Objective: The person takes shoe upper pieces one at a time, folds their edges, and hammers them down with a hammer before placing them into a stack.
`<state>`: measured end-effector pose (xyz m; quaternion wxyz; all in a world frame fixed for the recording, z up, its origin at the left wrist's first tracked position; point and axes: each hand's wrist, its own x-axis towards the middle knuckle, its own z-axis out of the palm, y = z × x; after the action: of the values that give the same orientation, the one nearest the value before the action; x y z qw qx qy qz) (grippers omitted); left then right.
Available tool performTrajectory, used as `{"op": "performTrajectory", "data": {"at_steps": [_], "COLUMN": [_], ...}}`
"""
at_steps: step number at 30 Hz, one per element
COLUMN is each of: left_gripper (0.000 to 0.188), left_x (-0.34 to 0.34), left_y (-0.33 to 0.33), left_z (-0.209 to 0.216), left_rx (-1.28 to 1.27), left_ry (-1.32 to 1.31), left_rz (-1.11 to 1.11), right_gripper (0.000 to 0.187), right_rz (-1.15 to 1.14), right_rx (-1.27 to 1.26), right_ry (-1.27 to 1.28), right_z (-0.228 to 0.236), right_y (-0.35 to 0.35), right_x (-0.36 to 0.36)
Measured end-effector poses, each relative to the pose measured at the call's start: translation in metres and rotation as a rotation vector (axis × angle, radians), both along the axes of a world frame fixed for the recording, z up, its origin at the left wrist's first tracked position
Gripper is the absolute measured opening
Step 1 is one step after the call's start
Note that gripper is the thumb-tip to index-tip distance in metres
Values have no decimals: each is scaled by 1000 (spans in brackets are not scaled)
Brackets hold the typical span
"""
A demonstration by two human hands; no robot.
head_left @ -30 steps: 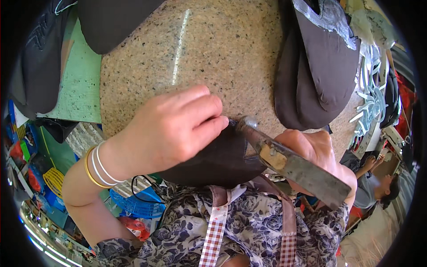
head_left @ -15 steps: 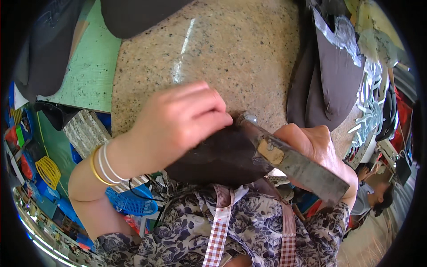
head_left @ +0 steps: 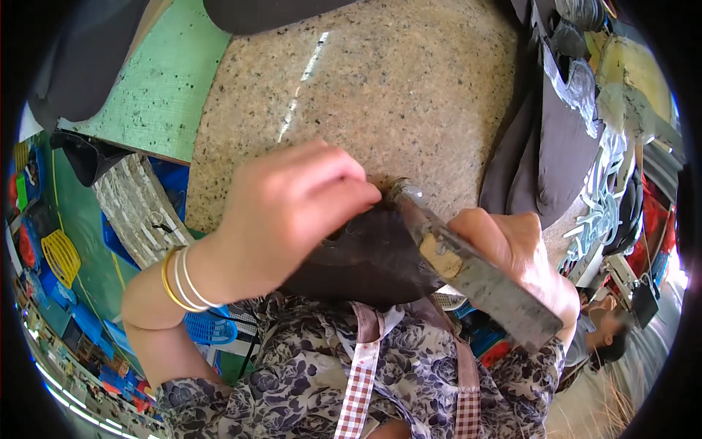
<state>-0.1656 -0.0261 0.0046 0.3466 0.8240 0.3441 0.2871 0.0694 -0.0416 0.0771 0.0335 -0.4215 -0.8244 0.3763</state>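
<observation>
My right hand (head_left: 512,241) is closed around a hammer (head_left: 504,293), its fingers partly hidden behind the long worn metal head. A pale wooden handle end (head_left: 441,256) shows in the head's eye. The hammer's narrow, shiny tip (head_left: 406,190) lies at the upper edge of a dark brown sheet of material (head_left: 365,256), close to my left fingertips. Thumb and fingers of my left hand (head_left: 292,208) pinch that same edge. Toward my body, the sheet hangs over the near edge of the speckled stone slab (head_left: 395,88).
Dark brown cut pieces (head_left: 559,154) with whitish, glue-like edges lie stacked at the right, beside pale strips (head_left: 603,212). Another dark piece (head_left: 274,11) lies at the far edge. A green board (head_left: 172,80) adjoins the slab's left. At lower right a person (head_left: 603,333) sits nearby.
The view has shifted slightly, so the slab and stacked pieces appear farther right. Both hands keep nearly the same pose, with the hammer tip still at the sheet's edge.
</observation>
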Motion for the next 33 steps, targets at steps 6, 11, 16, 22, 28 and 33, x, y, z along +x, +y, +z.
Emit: {"op": "performTrajectory", "data": {"at_steps": [6, 11, 16, 22, 28, 33], "left_gripper": [27, 31, 31, 29, 31, 25], "left_x": [5, 1, 6, 3, 9, 23], "left_y": [-16, -19, -30, -39, -42, -47], "left_z": [6, -2, 7, -5, 1, 7], "left_rx": [181, 208, 243, 277, 289, 372], "left_ry": [106, 105, 170, 184, 151, 223], "left_rz": [83, 226, 204, 323, 282, 271], "right_gripper": [21, 23, 22, 24, 26, 25], "right_rz": [-61, -60, 13, -45, 54, 91], "right_rx": [53, 2, 7, 31, 23, 45], "right_ry": [27, -4, -17, -61, -36, -36], "right_z": [6, 3, 7, -2, 6, 9], "right_y": [10, 12, 19, 12, 18, 21], "right_x": [-8, -8, -10, -9, -8, -4]}}
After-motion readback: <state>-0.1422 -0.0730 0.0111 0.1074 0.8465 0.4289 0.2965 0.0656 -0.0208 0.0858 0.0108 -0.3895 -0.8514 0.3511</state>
